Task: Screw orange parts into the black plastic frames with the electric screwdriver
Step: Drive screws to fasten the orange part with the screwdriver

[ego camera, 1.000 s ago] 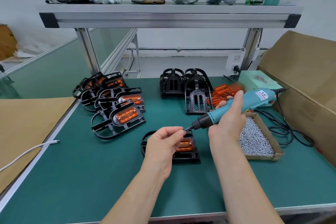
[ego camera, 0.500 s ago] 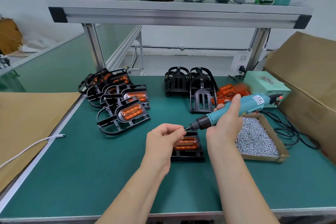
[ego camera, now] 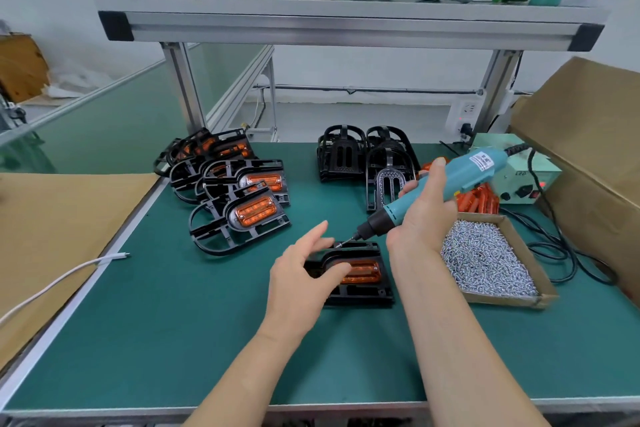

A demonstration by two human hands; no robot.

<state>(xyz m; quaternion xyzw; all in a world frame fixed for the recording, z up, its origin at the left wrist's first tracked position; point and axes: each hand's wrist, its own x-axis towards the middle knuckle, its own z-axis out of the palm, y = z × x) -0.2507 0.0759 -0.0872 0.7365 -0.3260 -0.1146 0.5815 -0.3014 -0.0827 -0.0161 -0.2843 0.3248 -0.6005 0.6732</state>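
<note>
- We see the right hand (ego camera: 422,218) wrapped round the barrel of the teal electric screwdriver (ego camera: 464,175). Its fingers are curled in a firm grip, with one digit stretched up along the body.
- The screwdriver slants down and to the left. Its black nose ends in a thin bit, and a small silver screw (ego camera: 341,245) sits at the tip, just above the far edge of the workpiece.
- The left hand (ego camera: 301,281) is spread, fingers straight and parted, and grasps nothing. It lies over the left part of the workpiece, the thumb across the left end of the orange insert. We cannot tell whether it bears down.
- The workpiece is a flat black plastic frame (ego camera: 367,295) lying on the green table mat (ego camera: 173,305), between the two forearms. A rounded, translucent orange part (ego camera: 367,272) is seated in its middle.
- Just right of the frame stands a shallow brown cardboard tray (ego camera: 512,300) heaped with loose silver screws (ego camera: 485,263).
- At the left rear we note an overlapping pile of black frames fitted with orange parts (ego camera: 239,191).
- At the rear centre stands a stack of bare black frames (ego camera: 360,156).
- Behind the right hand lies a heap of loose orange parts (ego camera: 479,201), beside a pale green control box (ego camera: 519,173).
- A white cable (ego camera: 52,284) crosses the table's left edge onto the brown cardboard sheet (ego camera: 69,218).
</note>
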